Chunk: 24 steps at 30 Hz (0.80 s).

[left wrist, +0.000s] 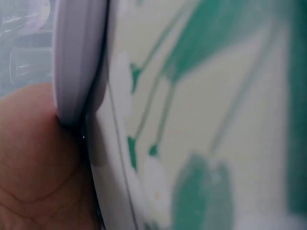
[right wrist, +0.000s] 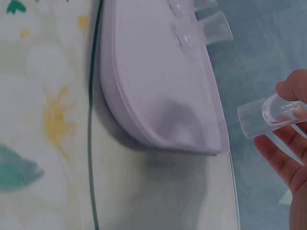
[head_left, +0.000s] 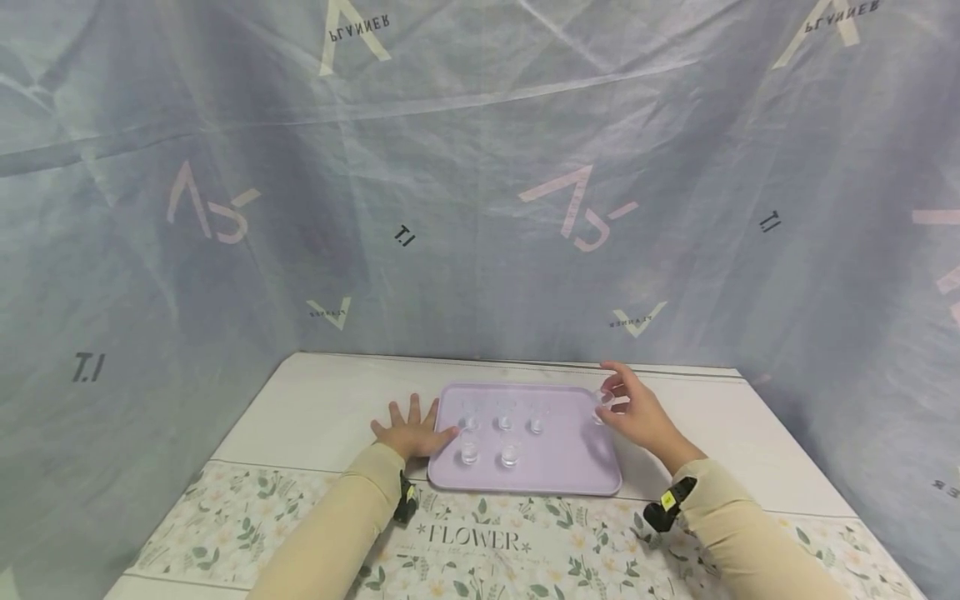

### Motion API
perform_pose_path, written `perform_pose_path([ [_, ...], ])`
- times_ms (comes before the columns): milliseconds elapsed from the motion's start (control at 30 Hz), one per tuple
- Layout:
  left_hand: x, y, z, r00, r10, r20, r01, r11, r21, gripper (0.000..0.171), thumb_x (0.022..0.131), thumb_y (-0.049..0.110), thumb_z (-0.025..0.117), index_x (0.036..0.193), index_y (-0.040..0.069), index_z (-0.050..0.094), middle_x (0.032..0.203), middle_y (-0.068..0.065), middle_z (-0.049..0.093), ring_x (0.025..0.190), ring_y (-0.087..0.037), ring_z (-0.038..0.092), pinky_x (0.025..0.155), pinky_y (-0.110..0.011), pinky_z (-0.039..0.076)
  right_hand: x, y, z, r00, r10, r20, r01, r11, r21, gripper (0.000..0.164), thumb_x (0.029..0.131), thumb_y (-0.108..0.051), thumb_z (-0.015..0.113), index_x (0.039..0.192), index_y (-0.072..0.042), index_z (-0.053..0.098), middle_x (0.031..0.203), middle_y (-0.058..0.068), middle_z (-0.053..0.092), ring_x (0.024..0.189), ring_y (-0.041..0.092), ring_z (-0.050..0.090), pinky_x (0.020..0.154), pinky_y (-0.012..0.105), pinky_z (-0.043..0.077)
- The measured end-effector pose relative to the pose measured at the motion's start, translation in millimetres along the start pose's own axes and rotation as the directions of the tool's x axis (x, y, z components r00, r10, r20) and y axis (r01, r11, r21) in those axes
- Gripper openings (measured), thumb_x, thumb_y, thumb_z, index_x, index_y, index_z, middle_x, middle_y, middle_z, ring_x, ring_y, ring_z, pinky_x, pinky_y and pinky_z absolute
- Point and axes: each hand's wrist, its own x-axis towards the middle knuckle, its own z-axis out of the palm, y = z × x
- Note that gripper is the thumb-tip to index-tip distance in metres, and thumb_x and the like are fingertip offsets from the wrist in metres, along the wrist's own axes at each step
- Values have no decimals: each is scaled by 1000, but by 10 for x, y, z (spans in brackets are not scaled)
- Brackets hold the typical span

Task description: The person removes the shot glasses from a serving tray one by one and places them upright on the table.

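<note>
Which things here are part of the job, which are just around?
In the job:
- clear cup pinched in the right hand
- lilac tray, left hand at its edge
- five more cups on it

Just around:
- floral table cover
- hanging printed fabric

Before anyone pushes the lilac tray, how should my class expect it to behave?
The lilac tray looks stiff, since its long edges run straight. Lying flat on the table, it would probably slide rather than roll. A sudden push might topple the clear cups standing on it.
</note>
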Motion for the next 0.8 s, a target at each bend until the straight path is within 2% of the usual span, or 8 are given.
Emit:
perform_pose_path([
  [133,-14,6,-12,1000,4,-4,-4,1000,-5,93,92,79,33,164,26,9,169,-15,-10,148,-54,-17,104,-81,-13,2,61,-70,1000,12,-21,-13,999,-33,77,81,7,78,147,-6,41,106,16,60,96,34,66,79,46,60],
  [267,-46,23,-37,1000,0,3,0,1000,-10,91,93,77,34,164,26,9,169,-15,-11,148,-53,-17,105,-80,-13,4,140,-107,998,39,-38,-41,998,-52,76,81,8,76,147,-7,41,106,17,59,98,36,66,80,47,60],
  [500,50,-15,22,1000,4,-6,-4,1000,-13,92,92,78,35,164,27,9,168,-15,-12,147,-54,-17,103,-81,-13,-13,227,-148,996,74,-43,-78,993,-90,76,83,6,75,148,-9,39,108,18,59,99,37,65,81,46,60],
  [800,79,-35,52,1000,1,-17,-1,1000,-2,93,91,80,34,164,28,9,169,-15,-11,147,-54,-17,103,-81,-13,-63,269,-124,993,108,-40,-111,990,-85,73,84,6,72,148,-5,39,107,18,58,97,33,64,78,37,60],
])
